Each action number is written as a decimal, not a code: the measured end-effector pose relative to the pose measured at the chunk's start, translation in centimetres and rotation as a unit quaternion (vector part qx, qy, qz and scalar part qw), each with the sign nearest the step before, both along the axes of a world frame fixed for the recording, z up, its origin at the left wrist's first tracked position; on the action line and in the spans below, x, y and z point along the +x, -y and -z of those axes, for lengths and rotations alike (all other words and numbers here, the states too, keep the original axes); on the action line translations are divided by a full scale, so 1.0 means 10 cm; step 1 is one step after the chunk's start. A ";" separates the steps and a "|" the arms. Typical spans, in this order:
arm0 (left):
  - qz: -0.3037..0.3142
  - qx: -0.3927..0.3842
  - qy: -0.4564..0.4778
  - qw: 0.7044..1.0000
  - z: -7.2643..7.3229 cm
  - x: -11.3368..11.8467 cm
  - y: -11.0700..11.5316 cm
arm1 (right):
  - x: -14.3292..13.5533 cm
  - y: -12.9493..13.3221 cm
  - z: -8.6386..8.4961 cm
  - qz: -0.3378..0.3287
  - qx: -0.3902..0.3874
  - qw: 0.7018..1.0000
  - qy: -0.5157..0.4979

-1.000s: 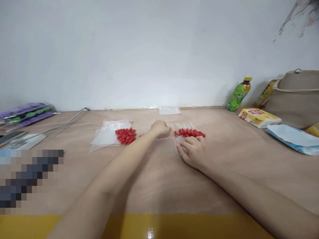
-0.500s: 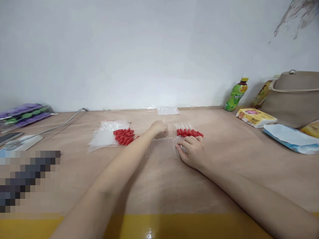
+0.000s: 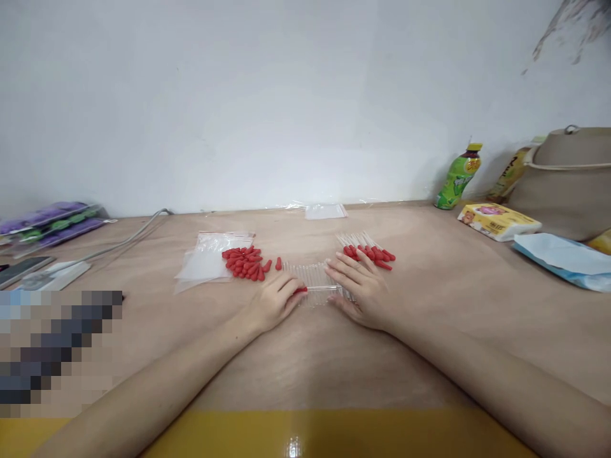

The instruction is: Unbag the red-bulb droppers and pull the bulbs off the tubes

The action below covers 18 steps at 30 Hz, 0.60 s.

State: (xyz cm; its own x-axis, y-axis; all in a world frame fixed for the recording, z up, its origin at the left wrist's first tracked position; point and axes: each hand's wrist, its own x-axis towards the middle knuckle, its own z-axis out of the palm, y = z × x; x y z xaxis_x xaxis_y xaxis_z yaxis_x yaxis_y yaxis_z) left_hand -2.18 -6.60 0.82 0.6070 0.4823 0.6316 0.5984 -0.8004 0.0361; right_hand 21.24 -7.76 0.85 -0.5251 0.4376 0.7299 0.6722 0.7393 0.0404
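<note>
My left hand (image 3: 277,300) is closed at the left side of a row of clear glass tubes (image 3: 312,275), pinching the red rubber bulb of a dropper (image 3: 323,288). Its glass stem lies crosswise over the row and points right. At the row's right end rests my right hand (image 3: 360,286), open, fingers stretched and thumb apart, with the stem's tip close to it. Beyond that hand lies a bunch of droppers with red bulbs (image 3: 370,252). Loose red rubber bulbs (image 3: 243,262) are heaped at the left, with a single bulb (image 3: 279,263) beside the row.
Clear plastic bags (image 3: 203,257) lie left of the heap, another small bag (image 3: 326,211) near the wall. At the right stand a green bottle (image 3: 459,178), a tissue pack (image 3: 499,221), a blue-white packet (image 3: 563,259) and a beige bag (image 3: 568,184). A cable (image 3: 128,236) runs at the left.
My left hand has come back toward me from beyond the tubes, and the dropper now lies across the row. My right hand's fingers have spread a little. The view has shifted slightly.
</note>
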 end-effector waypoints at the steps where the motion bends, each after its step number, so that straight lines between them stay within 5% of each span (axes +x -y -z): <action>1: 0.009 0.002 0.005 1.000 0.02 0.02 0.00 | -0.01 0.00 0.01 -0.008 -0.005 1.000 0.006; 18: 0.045 0.041 -0.039 0.997 -0.08 0.17 0.01 | -0.05 -0.07 0.11 -0.101 -0.007 0.995 -0.006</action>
State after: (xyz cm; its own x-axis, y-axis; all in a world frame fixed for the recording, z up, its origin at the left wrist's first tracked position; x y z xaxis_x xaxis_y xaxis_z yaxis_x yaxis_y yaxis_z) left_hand -0.52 -6.70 1.58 0.6936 0.3723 0.6167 0.5228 -0.8491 -0.0755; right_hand 20.73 -7.10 -0.22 -0.5945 0.3341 0.7314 0.5102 0.8598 0.0219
